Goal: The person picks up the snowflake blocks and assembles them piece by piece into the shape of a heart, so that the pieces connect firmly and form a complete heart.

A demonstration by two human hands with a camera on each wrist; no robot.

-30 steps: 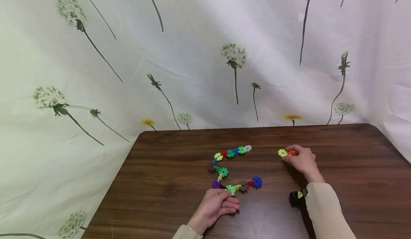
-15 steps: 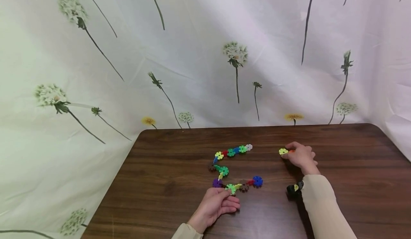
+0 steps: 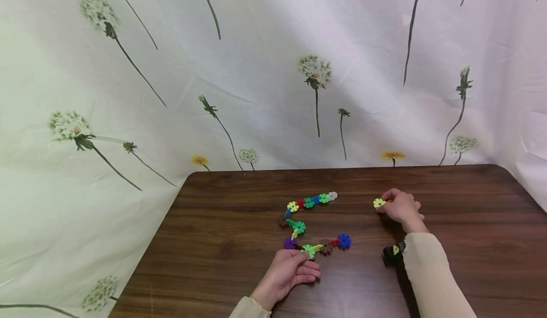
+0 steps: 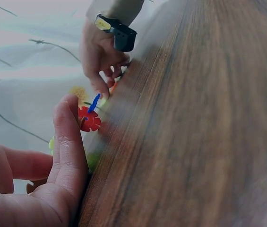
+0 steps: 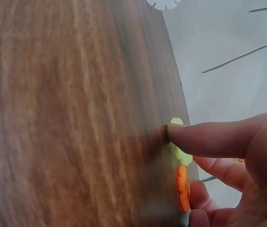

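A chain of notched plastic snowflake discs in several colours winds across the table, with a dark blue disc (image 3: 344,241) at its near right end and a white disc (image 3: 333,195) at its far end. At the near row, my left hand (image 3: 287,276) pinches a light green disc (image 3: 308,251) under its thumb. Farther right, my right hand (image 3: 403,209) holds a yellow disc (image 3: 378,203) between thumb and finger. An orange disc (image 5: 184,187) adjoins the yellow one, mostly hidden by the hand in the head view. The left wrist view shows a red disc (image 4: 89,119) beyond my left fingers.
A dark brown wooden table (image 3: 205,261) carries everything. Behind it hangs a white cloth (image 3: 265,71) printed with dandelions. A small black camera (image 3: 392,255) sits on my right wrist.
My right hand has turned slightly over the yellow and orange discs, covering more of the orange one. The left hand and the chain keep their places; the head view has shifted slightly.
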